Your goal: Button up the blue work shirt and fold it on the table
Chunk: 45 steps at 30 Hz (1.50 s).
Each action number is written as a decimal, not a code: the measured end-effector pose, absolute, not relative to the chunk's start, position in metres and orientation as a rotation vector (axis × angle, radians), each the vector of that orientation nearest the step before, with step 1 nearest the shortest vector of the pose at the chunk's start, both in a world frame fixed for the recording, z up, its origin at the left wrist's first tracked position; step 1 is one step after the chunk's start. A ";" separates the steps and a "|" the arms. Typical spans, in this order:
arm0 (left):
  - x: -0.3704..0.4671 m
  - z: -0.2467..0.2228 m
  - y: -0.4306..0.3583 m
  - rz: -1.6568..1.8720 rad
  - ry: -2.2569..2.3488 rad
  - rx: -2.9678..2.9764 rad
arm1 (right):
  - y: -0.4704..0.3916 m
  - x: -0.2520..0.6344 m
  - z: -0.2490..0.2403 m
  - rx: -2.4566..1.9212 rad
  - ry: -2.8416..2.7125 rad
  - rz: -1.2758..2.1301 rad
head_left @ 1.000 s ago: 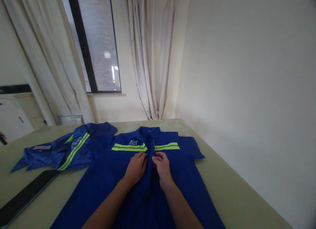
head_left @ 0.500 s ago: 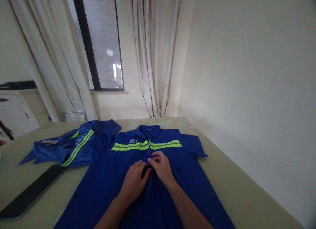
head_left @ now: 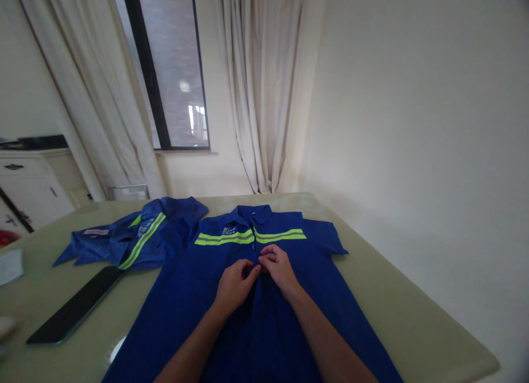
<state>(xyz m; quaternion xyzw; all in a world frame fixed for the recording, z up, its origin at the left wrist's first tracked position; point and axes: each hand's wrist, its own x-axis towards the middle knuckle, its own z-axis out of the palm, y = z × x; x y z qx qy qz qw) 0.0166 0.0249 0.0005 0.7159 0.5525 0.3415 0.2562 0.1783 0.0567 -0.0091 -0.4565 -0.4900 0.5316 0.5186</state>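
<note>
A blue short-sleeved work shirt (head_left: pixel 306 284) with yellow-green reflective bands lies face up on the table, collar away from me. My left hand (head_left: pixel 236 284) is closed at the front placket, thumb and fingers pinching the shirt's edge. Just right of it, my right hand (head_left: pixel 279 267) is closed too, its thumb and index finger pinching the placket below the reflective band. The fingertips of both hands nearly meet. Whatever small fastening may be between them is hidden.
Left of the shirt lies a second blue garment (head_left: pixel 144 234) with reflective bands, partly crumpled. A long dark flat object (head_left: pixel 76 306) rests nearer me on the table (head_left: pixel 413 317). White paper (head_left: pixel 10 266) sits at the left edge. A wall (head_left: pixel 433 124) runs along the right side.
Both hands stay at the placket, with the left fingers more curled in. The view has shifted slightly, showing more of the table's left side and near right corner.
</note>
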 end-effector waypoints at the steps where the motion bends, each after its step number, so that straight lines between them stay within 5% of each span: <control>1: 0.016 0.001 0.026 0.922 1.492 1.920 | 0.056 0.178 -0.008 -1.092 -1.209 1.253; 13: 0.010 -0.003 0.038 0.952 1.401 1.767 | 0.054 0.184 0.000 -1.142 -1.553 0.997; 27: 0.006 -0.004 0.042 1.090 1.260 1.647 | 0.016 0.172 0.027 -1.375 -1.906 0.275; 38: 0.007 -0.007 0.042 1.114 1.272 1.544 | 0.012 0.164 0.020 -1.533 -2.130 0.093; 45: 0.003 0.004 0.029 0.930 1.383 1.994 | 0.019 0.170 0.020 -1.641 -1.887 0.366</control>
